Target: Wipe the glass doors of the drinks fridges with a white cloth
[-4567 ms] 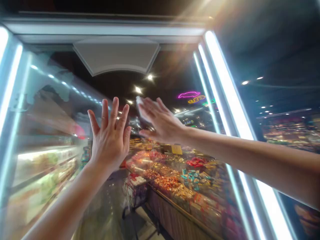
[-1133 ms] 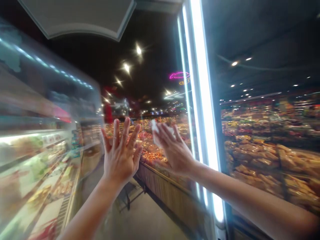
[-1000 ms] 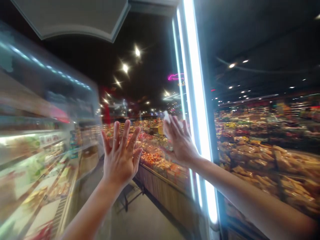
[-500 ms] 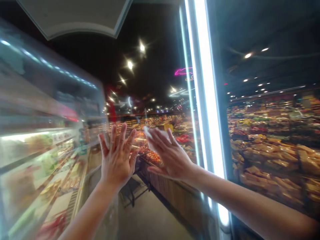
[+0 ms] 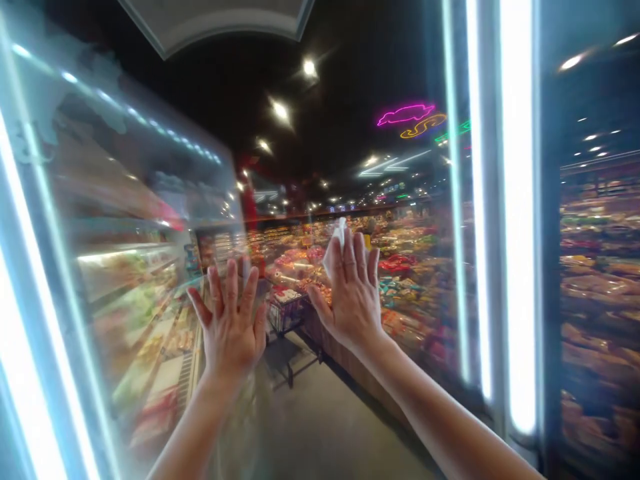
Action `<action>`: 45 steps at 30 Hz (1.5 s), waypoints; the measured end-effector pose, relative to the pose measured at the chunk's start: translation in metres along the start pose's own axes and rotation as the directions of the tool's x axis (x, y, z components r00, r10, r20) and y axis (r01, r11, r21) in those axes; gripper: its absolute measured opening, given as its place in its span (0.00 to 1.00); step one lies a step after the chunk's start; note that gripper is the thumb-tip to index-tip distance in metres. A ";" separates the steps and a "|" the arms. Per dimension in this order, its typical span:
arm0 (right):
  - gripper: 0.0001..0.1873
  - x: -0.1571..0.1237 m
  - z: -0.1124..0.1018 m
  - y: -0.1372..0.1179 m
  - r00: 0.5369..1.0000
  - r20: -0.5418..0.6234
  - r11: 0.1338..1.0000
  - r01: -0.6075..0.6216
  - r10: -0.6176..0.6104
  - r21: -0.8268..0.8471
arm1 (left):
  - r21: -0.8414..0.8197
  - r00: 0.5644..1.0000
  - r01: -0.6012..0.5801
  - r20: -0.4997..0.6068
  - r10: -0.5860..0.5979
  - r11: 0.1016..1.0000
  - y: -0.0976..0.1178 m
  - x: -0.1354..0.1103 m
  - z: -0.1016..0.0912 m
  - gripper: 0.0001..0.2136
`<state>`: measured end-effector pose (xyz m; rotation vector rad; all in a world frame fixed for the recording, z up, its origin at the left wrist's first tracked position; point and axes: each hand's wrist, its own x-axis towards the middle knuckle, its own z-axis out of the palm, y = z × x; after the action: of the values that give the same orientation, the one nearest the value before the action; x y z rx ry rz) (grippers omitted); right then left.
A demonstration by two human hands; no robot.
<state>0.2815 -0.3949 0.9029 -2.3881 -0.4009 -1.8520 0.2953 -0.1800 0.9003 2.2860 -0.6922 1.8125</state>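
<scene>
My left hand (image 5: 227, 327), fingers spread and holding nothing, is raised flat toward what looks like a clear glass pane. To its right, my right hand (image 5: 353, 293) keeps a white tissue (image 5: 330, 260) under its outstretched fingers, pressed toward the same pane. The tissue shows past the fingertips and beside the index finger; the rest of it is hidden behind the hand. Whether the left palm touches the glass I cannot tell.
Bright light tubes (image 5: 517, 200) run upright at the right, with more light strips (image 5: 30, 267) at the left. Beyond the glass stand a shopping cart (image 5: 287, 310), a lit shelf case (image 5: 150, 347), and heaped goods (image 5: 425, 300). Neon outlines (image 5: 407, 115) glow above.
The view has turned and shifted, bringing light strips in at the left. My right hand has swung upright and moved up and right with the tissue. The left hand stays spread.
</scene>
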 end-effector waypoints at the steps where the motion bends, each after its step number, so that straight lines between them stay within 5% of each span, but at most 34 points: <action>1: 0.51 0.000 0.006 -0.013 0.999 0.016 0.999 0.042 -0.042 0.017 | 0.003 1.000 0.013 0.008 -0.013 1.000 -0.009 -0.005 -0.002 0.39; 5: 0.48 0.016 0.027 -0.065 0.969 0.057 0.969 0.237 -0.242 0.072 | 0.027 0.999 0.050 0.014 -0.051 0.998 -0.044 -0.022 -0.005 0.38; 8: 0.45 0.024 0.038 -0.091 0.994 -0.032 0.994 0.108 -0.107 0.030 | 0.047 0.999 0.039 -0.024 -0.038 0.998 -0.061 -0.029 -0.002 0.35; 14: 0.43 -0.017 0.052 -0.116 1.000 -0.020 1.000 -0.003 0.002 -0.022 | 0.025 0.996 0.001 -0.084 0.001 1.000 -0.067 -0.032 0.006 0.34; 20: 0.42 0.002 0.055 -0.119 0.996 -0.065 0.996 -0.069 0.066 -0.047 | 0.003 0.996 0.005 -0.095 -0.004 1.000 -0.064 -0.033 0.008 0.32; 26: 0.44 -0.039 0.061 -0.128 0.994 -0.029 0.988 -0.108 0.106 -0.105 | -0.010 0.992 -0.003 -0.125 0.001 1.000 -0.064 -0.035 0.011 0.32; 32: 0.48 -0.001 0.056 -0.121 0.994 -0.048 0.988 -0.101 0.096 -0.121 | -0.034 0.994 0.010 -0.105 -0.013 0.999 -0.061 -0.037 0.011 0.32; 38: 0.45 -0.053 0.060 -0.125 0.994 -0.038 0.985 -0.111 0.106 -0.132 | -0.045 0.993 -0.003 -0.119 -0.003 0.999 -0.062 -0.035 0.008 0.34; 43: 0.44 -0.007 0.050 -0.108 0.996 -0.051 0.991 -0.079 0.074 -0.107 | -0.076 0.996 0.068 -0.057 -0.073 0.995 -0.050 -0.052 0.009 0.34; 45: 0.42 -0.012 0.049 -0.103 0.996 -0.038 0.991 -0.078 0.075 -0.104 | -0.081 0.993 0.110 -0.037 -0.113 0.991 -0.037 -0.070 0.013 0.35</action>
<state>0.2977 -0.2867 0.8700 -2.3973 -0.2100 -1.9234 0.3112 -0.1334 0.8367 2.1845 -0.6056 1.7455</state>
